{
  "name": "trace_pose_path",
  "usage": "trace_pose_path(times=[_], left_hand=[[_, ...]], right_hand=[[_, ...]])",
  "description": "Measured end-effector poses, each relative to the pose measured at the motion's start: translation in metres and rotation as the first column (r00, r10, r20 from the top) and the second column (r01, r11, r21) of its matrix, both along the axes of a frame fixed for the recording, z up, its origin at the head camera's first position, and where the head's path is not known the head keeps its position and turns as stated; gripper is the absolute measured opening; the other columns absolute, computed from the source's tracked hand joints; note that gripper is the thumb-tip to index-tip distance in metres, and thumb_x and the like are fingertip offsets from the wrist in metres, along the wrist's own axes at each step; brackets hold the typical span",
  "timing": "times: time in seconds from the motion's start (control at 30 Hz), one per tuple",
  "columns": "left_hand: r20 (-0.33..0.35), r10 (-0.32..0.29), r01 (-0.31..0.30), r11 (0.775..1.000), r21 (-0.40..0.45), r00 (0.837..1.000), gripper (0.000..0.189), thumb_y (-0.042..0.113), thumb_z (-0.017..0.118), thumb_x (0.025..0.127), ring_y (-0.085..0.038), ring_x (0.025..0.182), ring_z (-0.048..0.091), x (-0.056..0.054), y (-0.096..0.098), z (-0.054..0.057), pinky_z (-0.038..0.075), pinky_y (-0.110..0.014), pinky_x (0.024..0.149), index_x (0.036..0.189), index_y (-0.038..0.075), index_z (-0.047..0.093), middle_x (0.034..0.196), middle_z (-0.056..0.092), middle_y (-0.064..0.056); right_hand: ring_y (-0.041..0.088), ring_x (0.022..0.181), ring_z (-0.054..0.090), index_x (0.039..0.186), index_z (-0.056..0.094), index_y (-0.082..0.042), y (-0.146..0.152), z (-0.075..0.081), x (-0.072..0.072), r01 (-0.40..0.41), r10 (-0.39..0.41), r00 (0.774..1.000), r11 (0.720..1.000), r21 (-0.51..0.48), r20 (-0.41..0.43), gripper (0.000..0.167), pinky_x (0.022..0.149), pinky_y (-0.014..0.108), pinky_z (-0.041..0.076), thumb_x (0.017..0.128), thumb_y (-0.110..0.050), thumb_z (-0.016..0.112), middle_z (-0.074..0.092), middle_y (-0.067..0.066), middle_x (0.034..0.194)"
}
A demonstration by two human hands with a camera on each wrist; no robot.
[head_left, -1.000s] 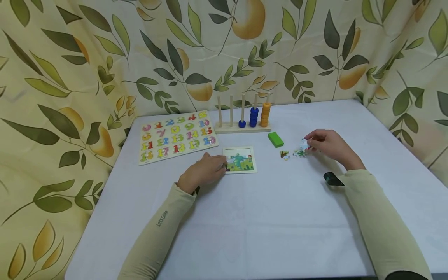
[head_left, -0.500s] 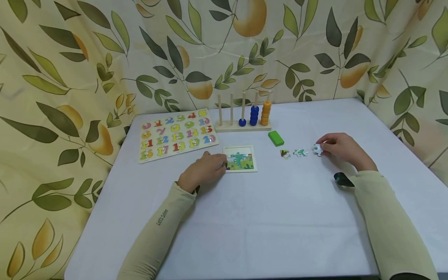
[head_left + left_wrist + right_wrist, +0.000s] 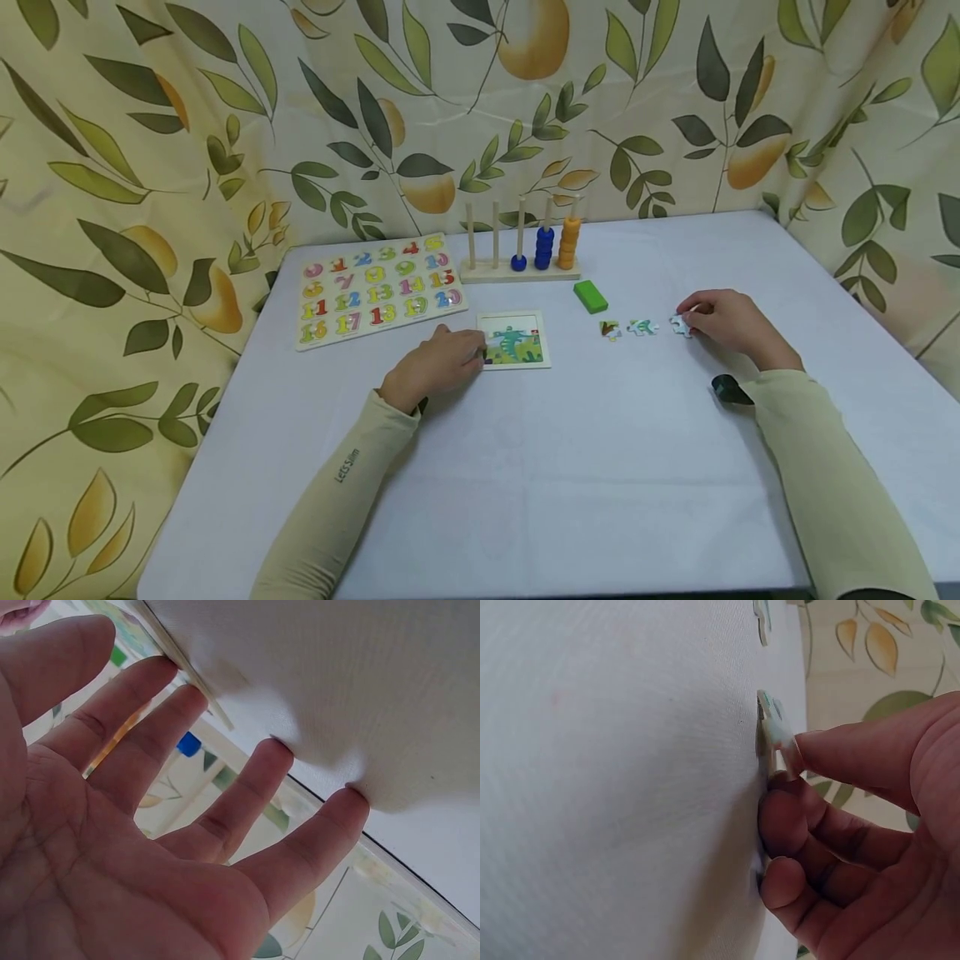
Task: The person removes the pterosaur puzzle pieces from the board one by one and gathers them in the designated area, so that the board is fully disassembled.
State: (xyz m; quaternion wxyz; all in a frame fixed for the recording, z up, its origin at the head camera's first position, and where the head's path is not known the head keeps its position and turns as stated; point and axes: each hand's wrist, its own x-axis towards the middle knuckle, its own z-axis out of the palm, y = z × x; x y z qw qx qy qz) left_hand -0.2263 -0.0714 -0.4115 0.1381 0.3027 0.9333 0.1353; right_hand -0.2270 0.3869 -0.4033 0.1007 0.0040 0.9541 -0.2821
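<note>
My right hand [image 3: 738, 327] pinches a small white jigsaw piece [image 3: 681, 326] low at the table. In the right wrist view, the thumb presses this jigsaw piece [image 3: 778, 735], tilted with one edge at the cloth. Two other pieces, a green-and-white one [image 3: 642, 327] and a brown-green one [image 3: 611, 331], lie in a row to its left. My left hand [image 3: 437, 368] rests beside a small framed dinosaur jigsaw [image 3: 514, 340], whose upper strip is bare white. In the left wrist view its fingers [image 3: 247, 787] are loosely extended. Two fingertips touch the frame's edge; the others rest on the tablecloth.
Behind the left hand lies a number puzzle board [image 3: 382, 292]. A wooden peg abacus [image 3: 480, 273] with blue and orange beads stands at the back middle. Near it lies a green block [image 3: 591, 297]. A leaf-patterned curtain [image 3: 480, 108] closes off the back and sides.
My right hand has shifted right with one jigsaw piece, away from the others, then lowered it from a more upright stance toward the table. The left hand stays put.
</note>
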Motion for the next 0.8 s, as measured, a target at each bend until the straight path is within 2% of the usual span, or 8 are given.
trace_pose_path(times=[0.1,0.23,0.43,0.53,0.67,0.8], left_hand=[[0.003,0.007,-0.007,1.0,0.0,1.0,0.016,0.021,0.055,0.113,-0.034,0.108,0.053,0.0,-0.001,0.0,0.049,-0.048,0.088,0.123,0.013,0.065,0.138,0.068,-0.003],[0.01,0.014,-0.015,1.0,0.008,1.0,0.016,0.02,0.054,0.113,-0.036,0.111,0.053,0.001,-0.001,0.001,0.05,-0.051,0.089,0.121,0.014,0.065,0.142,0.067,-0.002],[0.027,0.013,-0.013,1.0,-0.003,1.0,0.019,0.022,0.054,0.113,-0.037,0.115,0.053,0.001,-0.001,0.003,0.05,-0.051,0.091,0.126,0.012,0.065,0.145,0.065,-0.003],[0.046,0.01,-0.009,1.0,-0.017,0.999,0.029,0.023,0.054,0.113,-0.038,0.124,0.052,0.0,-0.001,0.003,0.049,-0.052,0.1,0.136,0.01,0.065,0.152,0.06,-0.005],[0.076,0.008,-0.006,0.999,-0.033,0.997,0.04,0.025,0.054,0.113,-0.039,0.139,0.047,0.0,-0.003,0.004,0.042,-0.053,0.113,0.149,0.009,0.062,0.165,0.047,-0.007],[0.099,0.004,-0.001,0.999,-0.037,0.995,0.044,0.027,0.055,0.113,-0.04,0.144,0.043,-0.001,-0.005,0.004,0.04,-0.052,0.116,0.154,0.01,0.059,0.169,0.041,-0.008]], right_hand=[[0.044,0.108,0.053,0.134,0.063,0.008,-0.002,0.0,0.0,0.014,-0.014,1.0,1.0,-0.001,0.013,0.037,0.092,0.058,0.047,0.11,-0.018,0.057,0.064,0.029,0.12],[0.045,0.11,0.052,0.135,0.062,0.008,-0.003,0.001,0.0,0.028,-0.028,0.999,1.0,-0.001,0.015,0.041,0.094,0.061,0.047,0.11,-0.024,0.055,0.064,0.029,0.12],[0.044,0.107,0.054,0.133,0.061,0.01,-0.011,0.007,-0.001,0.038,-0.039,0.997,0.999,-0.01,-0.071,0.039,0.09,0.059,0.047,0.111,-0.023,0.053,0.061,0.03,0.122],[0.043,0.107,0.056,0.132,0.062,0.009,-0.02,0.01,-0.003,0.032,-0.035,0.991,0.999,-0.025,-0.129,0.038,0.088,0.057,0.048,0.112,-0.021,0.052,0.062,0.03,0.123],[0.043,0.109,0.056,0.132,0.063,0.008,-0.036,0.014,-0.007,0.007,-0.014,0.987,0.999,-0.046,-0.162,0.036,0.088,0.055,0.048,0.112,-0.021,0.054,0.063,0.029,0.124],[0.042,0.108,0.056,0.132,0.064,0.007,-0.054,0.017,-0.012,-0.036,0.026,0.986,0.998,-0.057,-0.166,0.036,0.086,0.052,0.05,0.112,-0.022,0.055,0.063,0.028,0.124]])
